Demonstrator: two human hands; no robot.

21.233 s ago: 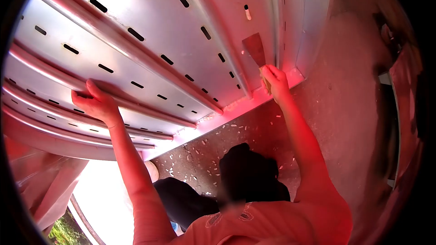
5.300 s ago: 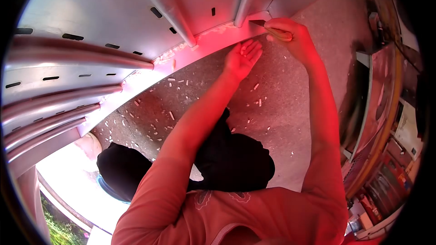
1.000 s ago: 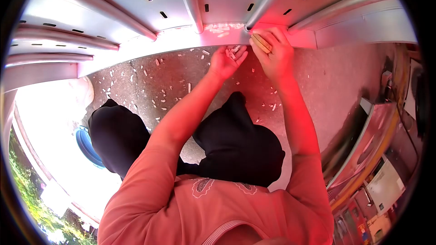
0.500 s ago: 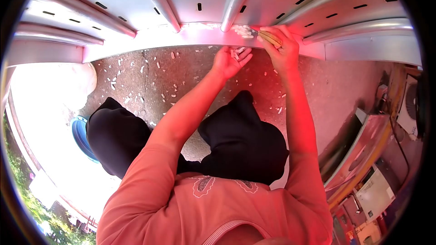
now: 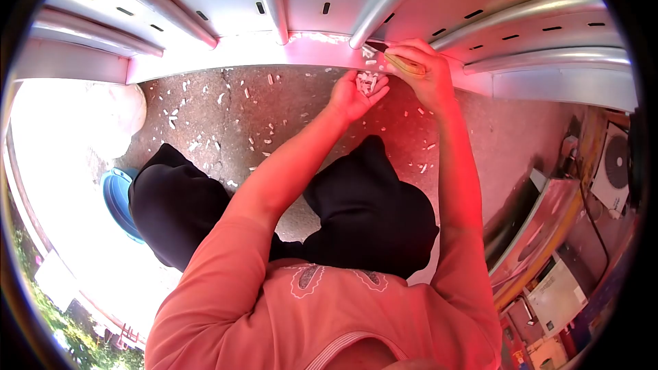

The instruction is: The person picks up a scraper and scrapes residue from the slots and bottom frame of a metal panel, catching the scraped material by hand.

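Note:
My left hand (image 5: 351, 101) is cupped, palm up, just below the pale metal ledge (image 5: 240, 53). A small heap of white chips (image 5: 368, 83) lies in its palm. Just above, my right hand (image 5: 430, 75) grips a wooden-handled scraper (image 5: 406, 64). The scraper's dark blade points left over the ledge, close to a few loose white pieces (image 5: 369, 54). The exact shape of the blade is hard to make out.
Metal panels with slots and round tubes (image 5: 271, 0) rise beyond the ledge. White bits litter the concrete floor (image 5: 240, 106). A blue basin (image 5: 120, 202) stands by my left knee. Boards and equipment (image 5: 562, 288) are at the right.
Many more white chips now lie in my left palm, and fewer are on the ledge. The scraper has shifted slightly toward me and left. The view has turned a little.

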